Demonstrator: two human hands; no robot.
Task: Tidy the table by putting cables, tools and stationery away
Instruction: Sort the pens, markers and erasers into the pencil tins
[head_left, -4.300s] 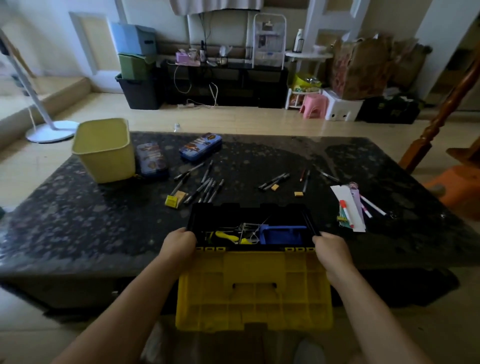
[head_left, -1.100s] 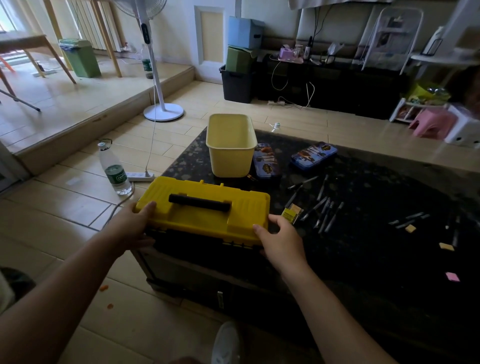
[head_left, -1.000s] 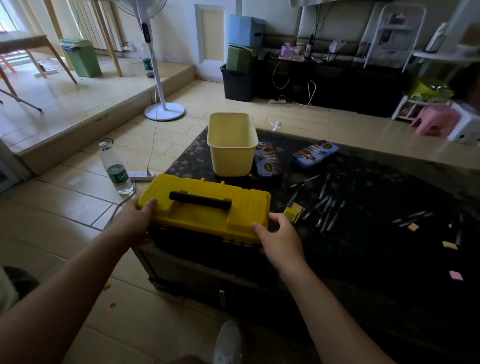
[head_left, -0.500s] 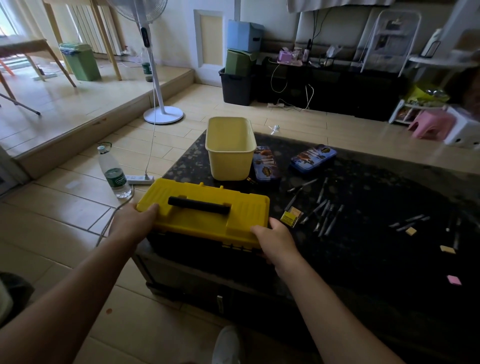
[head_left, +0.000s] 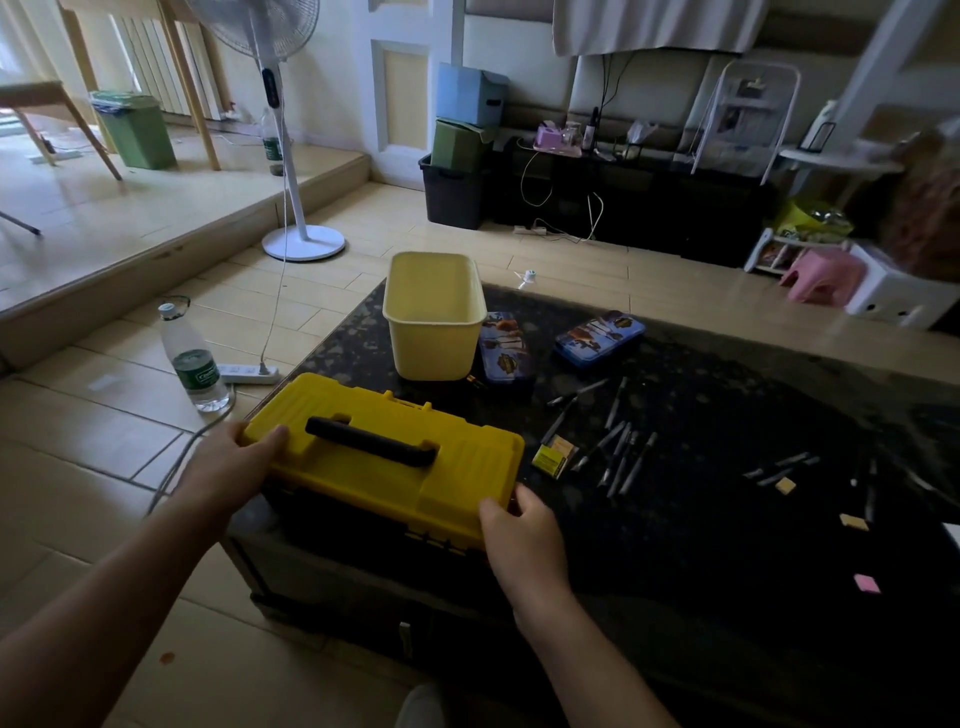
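I have both hands on the toolbox (head_left: 384, 483), one at each end. It sits at the near left corner of the table (head_left: 727, 545) with its yellow lid down and its black handle (head_left: 371, 448) lying flat along the top. My left hand (head_left: 234, 467) grips the left end: the thumb lies over the top of the lid and the fingers wrap round the side, out of my sight. My right hand (head_left: 524, 535) holds the near right corner, thumb against the lid's edge and fingers curled round the end.

Beyond the toolbox a pale yellow bin (head_left: 434, 317) stands upright on the far left part of the table. Just to its right lie two printed pencil cases, one (head_left: 506, 348) touching or nearly touching the bin, the other (head_left: 600, 338) a little further right.

A loose cluster of dark pens (head_left: 618, 452) is spread on the tabletop right of the toolbox, and a small yellow box (head_left: 556, 457) lies between them and the lid. Further right I make out a few more pens (head_left: 779, 467), two small tan blocks (head_left: 784, 486) and a pink one (head_left: 866, 583) near the edge; they are too small to name.

On the floor to the left stand a water bottle (head_left: 195, 358) and a white power strip (head_left: 249, 373), with a pedestal fan (head_left: 296, 208) behind them.
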